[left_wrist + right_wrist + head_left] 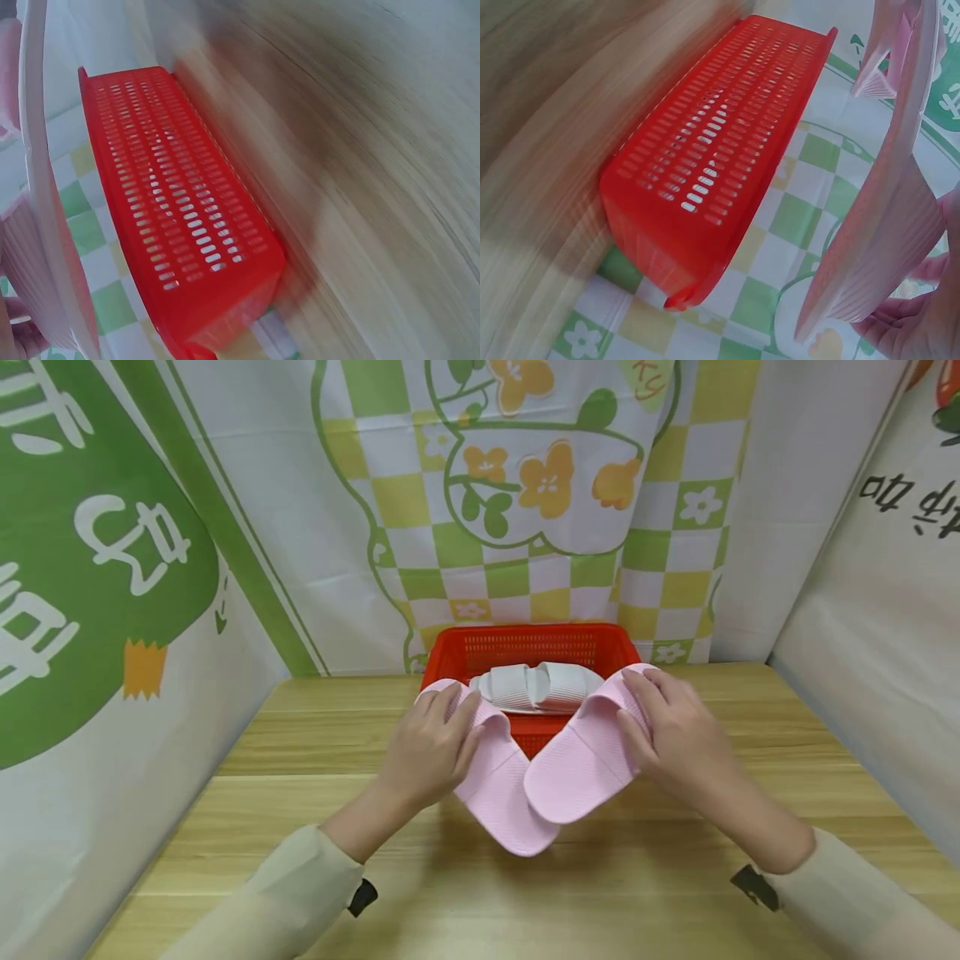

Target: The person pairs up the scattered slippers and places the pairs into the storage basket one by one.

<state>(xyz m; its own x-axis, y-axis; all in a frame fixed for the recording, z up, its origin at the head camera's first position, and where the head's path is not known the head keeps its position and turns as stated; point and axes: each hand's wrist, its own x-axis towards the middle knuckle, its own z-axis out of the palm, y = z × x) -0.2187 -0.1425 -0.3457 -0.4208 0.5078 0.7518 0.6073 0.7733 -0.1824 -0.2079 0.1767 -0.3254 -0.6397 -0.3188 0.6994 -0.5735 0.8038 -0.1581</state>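
Observation:
In the head view, my left hand [431, 743] grips one pink slipper [498, 793] by its strap end, the heel pointing down and to the right. My right hand [686, 735] holds a second pink slipper [577, 777] the same way, its heel angled down and to the left. The two heels overlap, the right one in front. Both slippers are raised in front of a red basket [532, 635]. A pair of white slippers [540, 685] lies in the basket, partly hidden behind the pink ones. Both wrist views show the basket's slotted side, with the pink slippers at the edge.
The basket stands at the back of a wooden table [315, 827], against a checked and flowered curtain [480, 560]. A printed cloth wall [90, 610] rises on the left, and a white one [870, 635] on the right.

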